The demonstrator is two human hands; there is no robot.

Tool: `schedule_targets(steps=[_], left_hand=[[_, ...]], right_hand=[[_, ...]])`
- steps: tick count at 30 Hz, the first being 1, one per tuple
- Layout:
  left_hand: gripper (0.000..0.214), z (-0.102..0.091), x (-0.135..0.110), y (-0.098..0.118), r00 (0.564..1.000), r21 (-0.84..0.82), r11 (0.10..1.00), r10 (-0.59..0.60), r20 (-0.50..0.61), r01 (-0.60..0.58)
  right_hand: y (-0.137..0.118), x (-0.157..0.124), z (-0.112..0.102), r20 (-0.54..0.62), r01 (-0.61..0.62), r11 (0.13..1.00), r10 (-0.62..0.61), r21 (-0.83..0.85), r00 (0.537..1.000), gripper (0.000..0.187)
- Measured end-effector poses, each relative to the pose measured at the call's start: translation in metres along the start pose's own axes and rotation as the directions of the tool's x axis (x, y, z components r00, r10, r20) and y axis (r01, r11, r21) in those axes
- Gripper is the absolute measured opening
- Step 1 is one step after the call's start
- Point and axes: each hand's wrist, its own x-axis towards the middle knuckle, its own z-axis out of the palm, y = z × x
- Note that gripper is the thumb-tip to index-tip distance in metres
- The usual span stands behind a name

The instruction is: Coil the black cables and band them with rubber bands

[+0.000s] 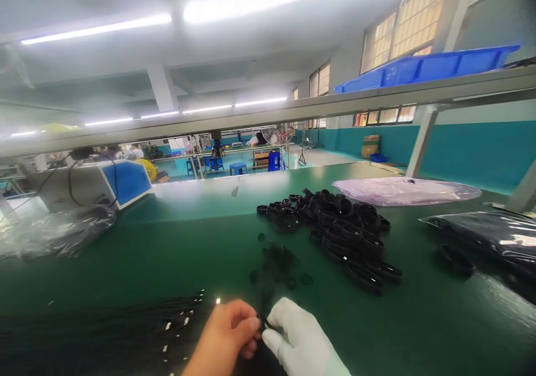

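Note:
My left hand (228, 334), bare, and my right hand (299, 339), in a white glove, meet at the bottom centre over the green bench (167, 253). Both pinch a small black part (263, 324) between their fingertips; its shape is too small to make out. A bundle of thin black wires (125, 325) with small metal ends lies at the lower left, beside my left hand. Several small black caps (278, 261) are scattered just beyond my hands. Farther back sits a heap of black rings (343, 233).
A pink plastic bag (406, 190) lies at the back right, and clear bags of black parts (494, 236) at the right edge. One loose ring (456, 258) lies near them. A white and blue machine (100, 183) stands at the back left. A blue tray (427, 66) rests on the overhead shelf.

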Motion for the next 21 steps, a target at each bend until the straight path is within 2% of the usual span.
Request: schedule_targets(steps=[2,4,5,7,8,9,10,13,14,17,19,21], left_hand=[[0.028,-0.017,0.0,0.008,0.993,0.049,0.996,0.082,-0.083,-0.078],[0.022,-0.034,0.0,0.02,0.984,0.248,0.965,0.118,-0.134,-0.082],[0.019,-0.04,-0.001,0.027,0.985,0.413,0.909,0.114,-0.133,-0.049],[0.013,-0.044,-0.002,0.038,0.991,0.718,0.695,0.08,-0.109,0.023],[0.012,-0.042,-0.001,0.042,0.993,0.809,0.586,0.062,-0.105,0.049],[0.011,-0.038,0.001,0.045,0.993,0.856,0.514,0.055,-0.106,0.063],[0.011,-0.033,0.005,0.047,0.991,0.872,0.485,0.064,-0.116,0.07],[0.014,-0.016,0.028,0.045,0.978,0.881,0.469,0.15,-0.143,0.057],[0.015,-0.011,0.037,0.042,0.975,0.881,0.471,0.173,-0.14,0.043],[0.018,-0.003,0.062,0.033,0.972,0.861,0.509,0.211,-0.104,-0.018],[0.011,-0.002,0.068,0.029,0.97,0.823,0.565,0.228,-0.089,-0.057],[0.009,-0.003,0.065,0.028,0.971,0.756,0.649,0.226,-0.08,-0.088]], right_hand=[[-0.003,0.0,-0.005,0.067,-0.055,0.995,0.049,0.088,0.997,0.007],[-0.008,0.001,-0.011,0.152,-0.163,0.971,0.137,0.174,0.979,0.01],[-0.01,0.001,-0.013,0.175,-0.196,0.962,0.164,0.188,0.971,0.013],[-0.012,0.0,-0.016,0.173,-0.194,0.964,0.163,0.18,0.971,0.015],[-0.011,-0.001,-0.016,0.164,-0.171,0.973,0.145,0.157,0.976,0.014],[-0.01,-0.001,-0.015,0.153,-0.132,0.984,0.113,0.119,0.982,0.011],[-0.008,-0.002,-0.013,0.148,-0.081,0.994,0.07,0.068,0.987,0.01],[-0.001,-0.001,-0.007,0.164,0.054,0.995,-0.041,-0.08,0.986,0.023],[0.001,-0.001,-0.005,0.15,0.077,0.991,-0.06,-0.112,0.987,0.022],[0.006,0.002,-0.003,0.017,0.076,0.984,-0.074,-0.159,0.997,0.007],[0.007,0.003,-0.002,-0.088,0.051,0.986,-0.066,-0.157,0.994,0.012],[0.009,0.004,-0.002,-0.17,0.023,0.996,-0.037,-0.085,0.985,0.012]])
